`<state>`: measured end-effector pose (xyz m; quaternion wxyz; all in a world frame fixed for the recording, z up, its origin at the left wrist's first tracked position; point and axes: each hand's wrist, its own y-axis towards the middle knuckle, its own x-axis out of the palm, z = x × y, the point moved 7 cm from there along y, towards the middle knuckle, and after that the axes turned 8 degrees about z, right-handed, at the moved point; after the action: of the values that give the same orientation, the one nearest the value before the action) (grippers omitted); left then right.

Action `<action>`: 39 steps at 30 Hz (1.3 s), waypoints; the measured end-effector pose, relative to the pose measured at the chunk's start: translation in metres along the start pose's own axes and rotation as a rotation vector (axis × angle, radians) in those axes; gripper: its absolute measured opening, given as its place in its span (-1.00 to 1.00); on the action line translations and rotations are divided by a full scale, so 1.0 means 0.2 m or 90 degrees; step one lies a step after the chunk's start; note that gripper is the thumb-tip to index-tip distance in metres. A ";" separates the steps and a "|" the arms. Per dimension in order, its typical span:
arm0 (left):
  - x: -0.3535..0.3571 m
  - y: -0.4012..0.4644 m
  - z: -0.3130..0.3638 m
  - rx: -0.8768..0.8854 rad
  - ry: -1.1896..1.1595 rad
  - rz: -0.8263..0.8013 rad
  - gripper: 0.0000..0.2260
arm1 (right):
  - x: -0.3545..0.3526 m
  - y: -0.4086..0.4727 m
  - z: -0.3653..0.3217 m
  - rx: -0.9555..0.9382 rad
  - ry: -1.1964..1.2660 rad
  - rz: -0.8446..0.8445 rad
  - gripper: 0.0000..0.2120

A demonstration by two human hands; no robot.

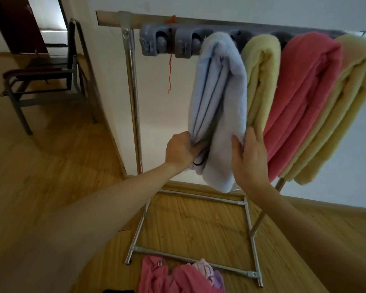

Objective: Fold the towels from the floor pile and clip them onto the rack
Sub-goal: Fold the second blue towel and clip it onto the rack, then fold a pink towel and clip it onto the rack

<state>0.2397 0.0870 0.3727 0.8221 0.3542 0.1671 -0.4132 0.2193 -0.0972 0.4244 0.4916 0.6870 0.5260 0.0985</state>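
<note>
A folded light blue towel [222, 98] hangs from the grey clip strip [156, 42] on the metal rack [133, 81]. My left hand [179, 151] grips the towel's lower left edge, fingers curled into the folds. On the towel's lower right side my right hand [248, 157] rests flat, fingers straight. Further right on the rack hang a pale yellow towel [262, 81], a pink towel [304, 98] and another yellow towel [342, 115]. The floor pile [178, 275] of pink and lilac towels lies by the rack's base at the bottom.
Two grey clips on the strip's left end hold nothing. An orange string [170, 66] dangles beside them. A dark chair [44, 75] stands at the left by a doorway. The rack's base bars [249, 229] cross the wooden floor below my arms.
</note>
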 end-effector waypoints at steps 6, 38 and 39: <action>-0.22 0.05 -0.14 0.015 0.095 0.109 -0.79 | 0.08 -0.10 -0.11 0.084 0.115 -0.040 -0.87; 0.38 -0.77 -0.67 0.007 0.155 -0.224 -0.57 | 0.26 -0.89 0.47 0.048 -0.076 -0.276 -0.66; 0.43 -0.84 -0.75 -0.008 0.187 -0.256 -0.58 | 0.29 -1.01 0.53 0.063 -0.109 -0.337 -0.64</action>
<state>0.1605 0.0778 0.1444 0.6926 0.3648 0.3542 -0.5116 0.1871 -0.1174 0.1916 0.5084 0.5550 0.6479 -0.1172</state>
